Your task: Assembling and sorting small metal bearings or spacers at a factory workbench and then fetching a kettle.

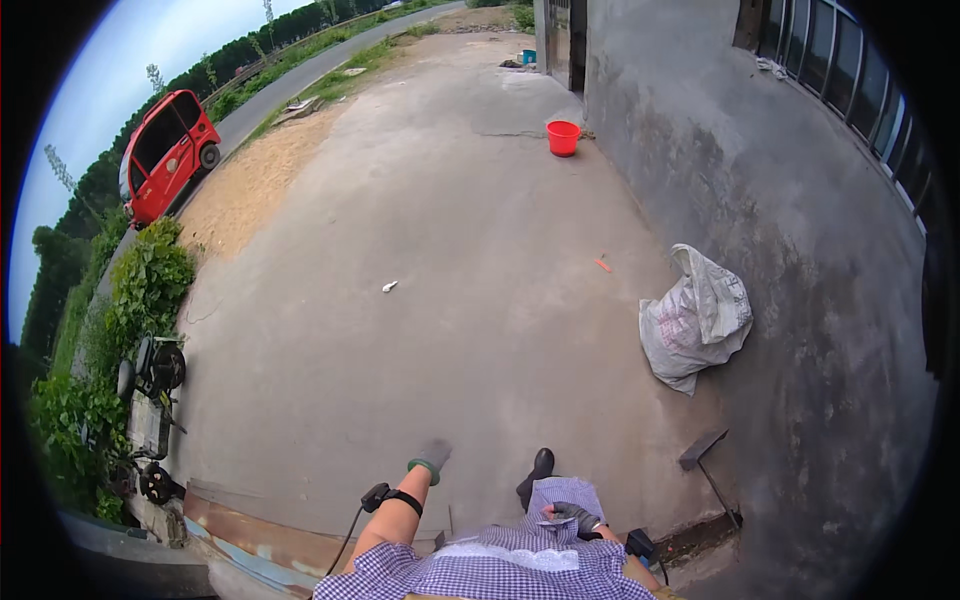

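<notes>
My left hand (432, 458), in a grey glove with a green cuff, reaches out over the concrete ground (400, 370). Motion smears its fingers, and nothing can be made out in them. A black strap with a small device (376, 496) and a cable is on the left forearm. My right hand (578, 516), in a dark grey glove, is bent in front of my body against a purple-and-white checked garment (565, 492). Its fingers look curled, with what they hold, if anything, too small to name. Just ahead of it shows a black boot (540, 468).
A white woven sack (695, 325) slumps by the grey wall (790, 260) at right. A dark flat-headed tool with a thin handle (705, 450) stands nearer. Farther off are a red bucket (563, 139), a red vehicle (165, 155) and, at left, a scooter (155, 410).
</notes>
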`<state>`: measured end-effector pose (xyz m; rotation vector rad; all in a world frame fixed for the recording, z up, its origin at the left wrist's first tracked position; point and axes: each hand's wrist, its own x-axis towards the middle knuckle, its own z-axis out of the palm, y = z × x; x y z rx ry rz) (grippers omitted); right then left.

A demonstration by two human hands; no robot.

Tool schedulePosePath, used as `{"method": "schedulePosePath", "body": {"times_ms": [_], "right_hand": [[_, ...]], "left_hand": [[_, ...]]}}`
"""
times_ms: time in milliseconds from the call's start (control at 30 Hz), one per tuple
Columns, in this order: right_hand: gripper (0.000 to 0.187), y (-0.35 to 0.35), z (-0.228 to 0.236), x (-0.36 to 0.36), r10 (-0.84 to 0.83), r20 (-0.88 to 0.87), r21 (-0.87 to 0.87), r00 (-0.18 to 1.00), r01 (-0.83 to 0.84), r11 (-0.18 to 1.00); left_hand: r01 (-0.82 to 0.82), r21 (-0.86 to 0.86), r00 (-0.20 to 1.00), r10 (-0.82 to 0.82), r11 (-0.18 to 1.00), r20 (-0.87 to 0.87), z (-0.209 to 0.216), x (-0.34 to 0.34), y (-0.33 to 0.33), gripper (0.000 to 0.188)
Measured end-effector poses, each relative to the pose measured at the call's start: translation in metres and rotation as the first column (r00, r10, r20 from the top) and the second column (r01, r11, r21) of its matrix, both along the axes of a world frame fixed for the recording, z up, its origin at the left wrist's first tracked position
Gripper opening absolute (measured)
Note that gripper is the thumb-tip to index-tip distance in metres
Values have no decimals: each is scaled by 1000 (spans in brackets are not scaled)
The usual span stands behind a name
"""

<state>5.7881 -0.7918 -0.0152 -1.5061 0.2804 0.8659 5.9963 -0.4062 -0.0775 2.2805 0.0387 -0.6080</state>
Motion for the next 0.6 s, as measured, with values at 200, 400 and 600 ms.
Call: {"method": "schedulePosePath", "body": {"times_ms": [200, 400, 600], "right_hand": [[30, -143, 18, 285, 99, 281, -95, 955, -75, 993], [28, -181, 58, 574, 235, 225, -7, 946, -240, 971], [42, -254, -30, 793, 444, 470, -136, 763, -434, 890]], "left_hand": [[18, 23, 994, -16, 1000, -106, 32, 229, -172, 35], [468, 359, 883, -445, 808, -151, -16, 323, -121, 33], [220, 298, 801, 3, 929, -599, -5, 521, -185, 31]]}}
